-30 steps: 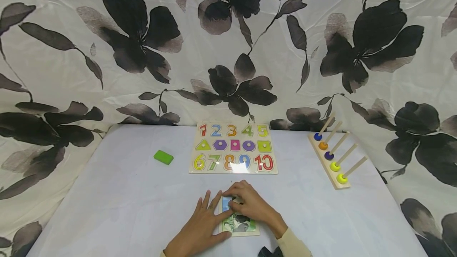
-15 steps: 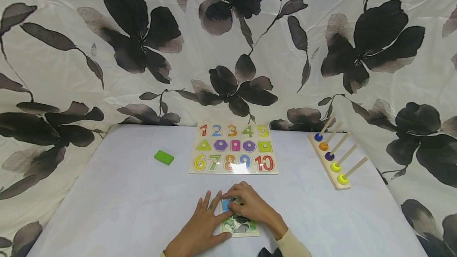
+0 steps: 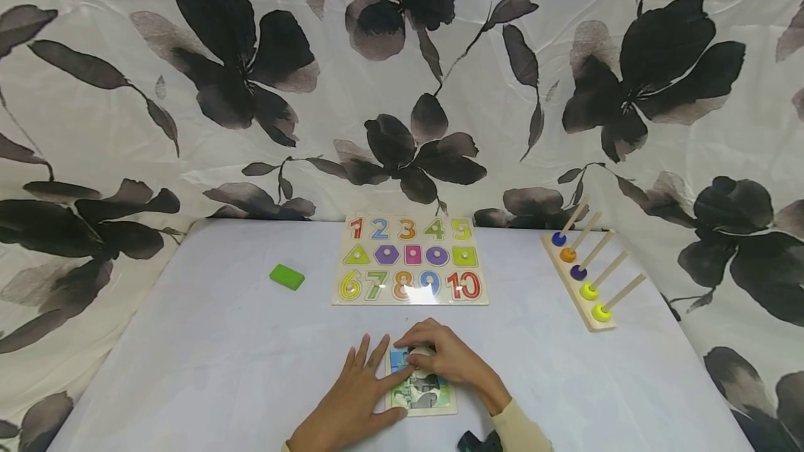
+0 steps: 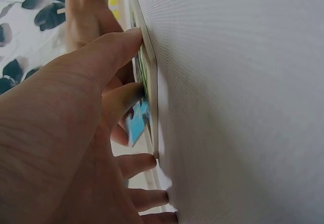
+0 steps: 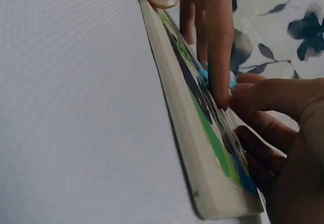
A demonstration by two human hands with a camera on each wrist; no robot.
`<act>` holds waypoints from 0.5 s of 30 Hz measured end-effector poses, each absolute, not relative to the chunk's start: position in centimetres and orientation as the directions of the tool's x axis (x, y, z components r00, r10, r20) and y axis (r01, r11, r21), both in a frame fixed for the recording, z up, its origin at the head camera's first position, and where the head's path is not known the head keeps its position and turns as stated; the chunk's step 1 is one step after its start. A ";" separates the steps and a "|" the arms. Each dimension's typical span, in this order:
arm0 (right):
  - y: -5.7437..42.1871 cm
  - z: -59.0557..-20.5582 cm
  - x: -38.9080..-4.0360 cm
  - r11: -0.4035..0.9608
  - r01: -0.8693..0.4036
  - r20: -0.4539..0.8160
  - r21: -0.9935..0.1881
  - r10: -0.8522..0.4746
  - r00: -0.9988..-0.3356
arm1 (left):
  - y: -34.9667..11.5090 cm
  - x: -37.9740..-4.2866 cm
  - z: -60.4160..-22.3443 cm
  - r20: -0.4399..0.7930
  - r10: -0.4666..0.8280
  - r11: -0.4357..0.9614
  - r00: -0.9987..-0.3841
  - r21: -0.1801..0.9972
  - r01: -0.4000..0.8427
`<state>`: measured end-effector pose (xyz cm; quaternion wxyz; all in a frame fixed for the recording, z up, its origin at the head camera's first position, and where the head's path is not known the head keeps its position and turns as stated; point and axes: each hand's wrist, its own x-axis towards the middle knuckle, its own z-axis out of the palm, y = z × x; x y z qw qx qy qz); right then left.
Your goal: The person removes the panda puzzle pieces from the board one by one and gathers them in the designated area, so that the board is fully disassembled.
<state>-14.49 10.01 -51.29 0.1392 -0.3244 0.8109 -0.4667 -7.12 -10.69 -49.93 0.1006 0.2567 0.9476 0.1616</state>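
Note:
A small wooden picture puzzle [image 3: 422, 403] with a panda-like picture lies on the table before me. My left hand [image 3: 354, 396] rests along its left side, fingers spread, its thumb at the near edge and index finger across the picture. My right hand [image 3: 449, 361] is over the upper part and pinches a light-blue puzzle piece [image 4: 136, 125], which stands tilted at the board in the left wrist view. In the right wrist view the thumb and fingers of that hand meet close to my left index finger, and the blue piece is mostly hidden.
Beyond the puzzle lies a number and shape board [image 3: 411, 291]. A green block [image 3: 287, 277] is to the left. On the right stands a wooden peg rack [image 3: 587, 302] with coloured beads. A black object [image 3: 480, 441] lies near the right sleeve. Floral cloth hangs behind the table.
My right hand has shifted slightly to the right, its fingertips moving with it, and more of the blue upper-left picture shows. The left hand stays in place.

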 end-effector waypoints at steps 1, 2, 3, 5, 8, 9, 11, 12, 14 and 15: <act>10.0 -51.3 -14.5 0.349 -0.398 0.080 -0.848 -0.659 -0.748 | -10.7 -7.1 -49.9 -0.109 0.518 0.816 -0.848 0.358 0.453; 10.0 -51.3 -14.5 0.345 -0.397 0.080 -0.850 -0.661 -0.746 | -10.7 -7.2 -49.9 -0.110 0.517 0.817 -0.849 0.358 0.452; 10.0 -51.2 -14.5 0.345 -0.387 0.073 -0.855 -0.659 -0.748 | -10.7 -7.2 -49.9 -0.110 0.517 0.818 -0.849 0.356 0.452; 10.0 -51.2 -14.5 0.349 -0.382 0.068 -0.856 -0.657 -0.751 | -10.7 -7.2 -49.9 -0.110 0.516 0.819 -0.849 0.354 0.452; 10.0 -51.2 -14.5 0.357 -0.377 0.067 -0.855 -0.644 -0.762 | -10.7 -7.2 -49.9 -0.109 0.518 0.819 -0.848 0.349 0.456; 10.0 -51.3 -14.5 0.360 -0.371 0.065 -0.856 -0.637 -0.768 | -10.7 -7.2 -49.9 -0.110 0.519 0.819 -0.848 0.347 0.457; 10.0 -51.3 -14.4 0.365 -0.363 0.063 -0.858 -0.626 -0.778 | -10.6 -7.2 -49.9 -0.114 0.519 0.820 -0.847 0.346 0.456; 10.0 -51.4 -14.4 0.366 -0.357 0.061 -0.859 -0.620 -0.782 | -10.6 -7.2 -49.9 -0.118 0.519 0.821 -0.847 0.347 0.454; 10.1 -51.4 -14.4 0.367 -0.348 0.059 -0.863 -0.611 -0.789 | -10.6 -7.2 -49.9 -0.123 0.517 0.821 -0.847 0.350 0.450; 10.0 -51.4 -14.3 0.369 -0.342 0.055 -0.864 -0.606 -0.793 | -10.6 -7.2 -49.9 -0.126 0.516 0.822 -0.847 0.351 0.448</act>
